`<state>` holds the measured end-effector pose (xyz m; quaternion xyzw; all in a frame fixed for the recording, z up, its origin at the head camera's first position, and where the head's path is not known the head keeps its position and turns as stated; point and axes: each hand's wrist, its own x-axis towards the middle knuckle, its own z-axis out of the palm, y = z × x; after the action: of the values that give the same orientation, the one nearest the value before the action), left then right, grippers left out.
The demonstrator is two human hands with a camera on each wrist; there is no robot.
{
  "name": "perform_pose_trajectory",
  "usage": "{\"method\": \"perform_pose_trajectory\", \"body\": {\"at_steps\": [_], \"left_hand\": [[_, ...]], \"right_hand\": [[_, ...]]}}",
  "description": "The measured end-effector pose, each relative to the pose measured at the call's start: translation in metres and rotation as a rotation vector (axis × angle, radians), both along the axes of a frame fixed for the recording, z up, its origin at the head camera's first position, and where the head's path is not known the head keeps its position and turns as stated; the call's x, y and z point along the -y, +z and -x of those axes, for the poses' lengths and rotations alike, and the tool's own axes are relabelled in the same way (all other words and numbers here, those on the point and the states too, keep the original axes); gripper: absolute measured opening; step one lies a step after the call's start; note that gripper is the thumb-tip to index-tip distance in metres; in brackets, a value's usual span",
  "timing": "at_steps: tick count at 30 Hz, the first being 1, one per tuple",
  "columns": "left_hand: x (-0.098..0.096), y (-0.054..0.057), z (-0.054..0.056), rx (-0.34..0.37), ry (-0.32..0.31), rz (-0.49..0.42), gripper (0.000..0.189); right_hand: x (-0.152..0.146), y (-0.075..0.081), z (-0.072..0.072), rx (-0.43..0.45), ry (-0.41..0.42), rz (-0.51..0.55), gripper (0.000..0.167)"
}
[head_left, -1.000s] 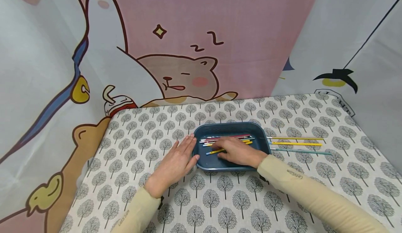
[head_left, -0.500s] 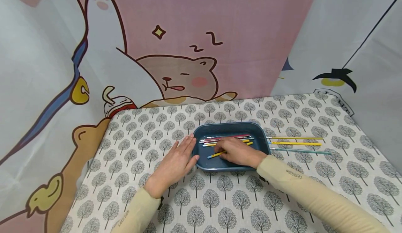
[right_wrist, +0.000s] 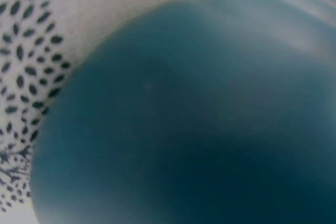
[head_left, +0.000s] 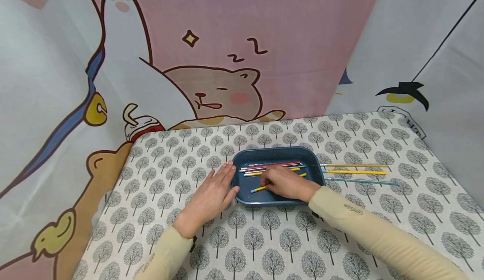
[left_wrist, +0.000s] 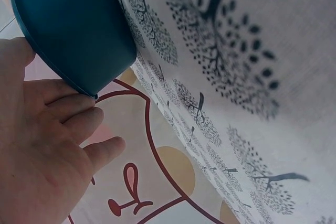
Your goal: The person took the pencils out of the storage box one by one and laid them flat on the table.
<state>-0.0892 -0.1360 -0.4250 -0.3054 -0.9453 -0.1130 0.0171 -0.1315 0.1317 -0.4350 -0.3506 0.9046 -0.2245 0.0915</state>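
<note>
A dark blue tray (head_left: 243, 196) stands on the table with several pencils in it. My right hand (head_left: 283, 181) reaches inside and pinches a yellow pencil (head_left: 258, 189) whose pale blue end points toward the tray's front left. Behind it lie a red pencil (head_left: 293, 163) and another yellow pencil (head_left: 253, 173), partly hidden by that hand. My left hand (head_left: 213, 192) rests its extended fingers on the tray's left rim. In the left wrist view, fingers of the left hand (left_wrist: 52, 140) touch the tray's edge. Only the blurred tray wall (right_wrist: 142, 124) fills the right wrist view.
Right of the tray, a gold stick (head_left: 359, 166), a yellow pencil (head_left: 355, 172) and a teal stick (head_left: 363, 181) lie roughly parallel on the tree-print cloth (head_left: 272, 246). A cartoon-printed curtain (head_left: 295, 45) hangs behind the table.
In my right hand the yellow pencil has turned slightly and shifted a little right, its blue end lower toward the front. My left hand stays on the rim.
</note>
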Motion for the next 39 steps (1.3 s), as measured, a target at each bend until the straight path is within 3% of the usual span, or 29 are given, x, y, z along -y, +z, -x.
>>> {"method": "perform_pose_trajectory", "body": {"at_steps": [12, 27, 39], "left_hand": [[0.000, -0.002, 0.000, -0.004, 0.004, -0.007, 0.064], [0.000, -0.002, 0.000, -0.015, -0.002, -0.002, 0.065], [0.000, -0.001, 0.001, -0.021, -0.007, 0.001, 0.064]], "right_hand": [[-0.002, 0.004, -0.002, 0.006, -0.021, 0.032, 0.013], [-0.008, 0.023, -0.007, 0.030, -0.093, 0.110, 0.013], [-0.017, 0.040, -0.014, -0.030, -0.129, 0.184, 0.014]]}}
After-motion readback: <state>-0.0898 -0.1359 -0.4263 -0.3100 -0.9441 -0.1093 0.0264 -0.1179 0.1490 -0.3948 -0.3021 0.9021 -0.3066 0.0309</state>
